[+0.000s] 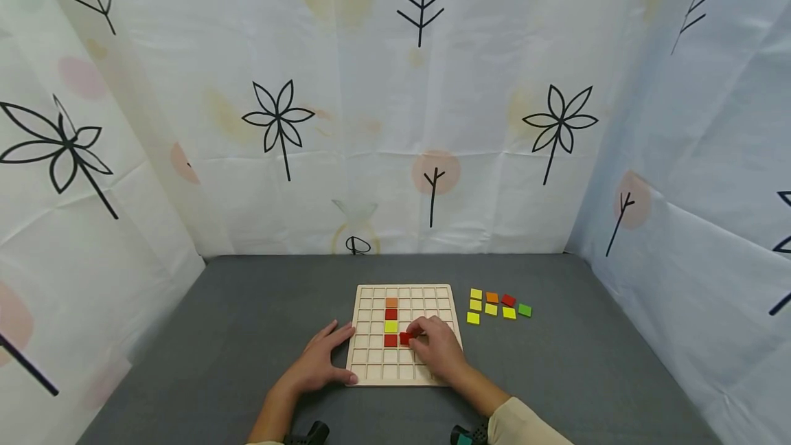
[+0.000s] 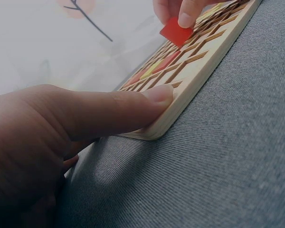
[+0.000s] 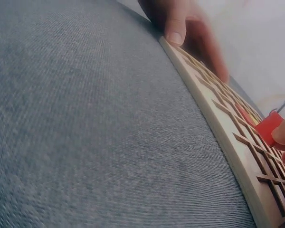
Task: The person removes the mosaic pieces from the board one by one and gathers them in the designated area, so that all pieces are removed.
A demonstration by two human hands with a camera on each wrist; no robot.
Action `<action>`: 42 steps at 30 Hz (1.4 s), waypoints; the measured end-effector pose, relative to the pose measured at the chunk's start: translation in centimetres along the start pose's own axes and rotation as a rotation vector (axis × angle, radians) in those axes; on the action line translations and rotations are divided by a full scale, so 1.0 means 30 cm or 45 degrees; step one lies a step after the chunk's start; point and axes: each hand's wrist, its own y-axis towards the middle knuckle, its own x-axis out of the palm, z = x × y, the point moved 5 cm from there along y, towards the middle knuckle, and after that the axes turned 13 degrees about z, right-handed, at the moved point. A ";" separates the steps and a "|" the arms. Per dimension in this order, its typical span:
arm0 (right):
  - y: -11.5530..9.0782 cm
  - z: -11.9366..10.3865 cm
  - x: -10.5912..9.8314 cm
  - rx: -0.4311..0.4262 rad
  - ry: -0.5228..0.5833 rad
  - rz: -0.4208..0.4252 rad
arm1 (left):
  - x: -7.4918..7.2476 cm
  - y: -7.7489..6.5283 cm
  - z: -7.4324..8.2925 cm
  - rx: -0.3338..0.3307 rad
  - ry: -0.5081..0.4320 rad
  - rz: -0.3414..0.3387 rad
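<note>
A square wooden grid board (image 1: 395, 384) lies on the grey table. One of its columns holds an orange tile (image 1: 392, 302), a red tile (image 1: 391, 314), a yellow tile (image 1: 391, 327) and, one row lower, a second red tile (image 1: 391, 340). My right hand (image 1: 440, 349) pinches another red tile (image 2: 175, 32) between thumb and fingers, tilted just above the board, right of the lowest red one. At the board's left side, my left hand (image 1: 314, 364) rests with fingers spread; its thumb (image 2: 133, 107) lies on the near left corner.
Right of the board lie several loose tiles: yellow ones (image 1: 473, 318), an orange one (image 1: 491, 297), a red one (image 1: 509, 300) and a green one (image 1: 524, 310). Patterned white curtains (image 1: 346, 88) enclose the grey table (image 1: 259, 307) at the back and both sides.
</note>
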 end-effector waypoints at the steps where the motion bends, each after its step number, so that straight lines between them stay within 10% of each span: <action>1: 0.001 0.000 -0.004 -0.007 0.012 0.016 | 0.000 -0.001 0.000 0.003 0.001 0.002; 42: -0.027 0.250 -0.283 0.165 -0.090 0.299 | 0.005 0.001 -0.009 0.001 0.000 0.001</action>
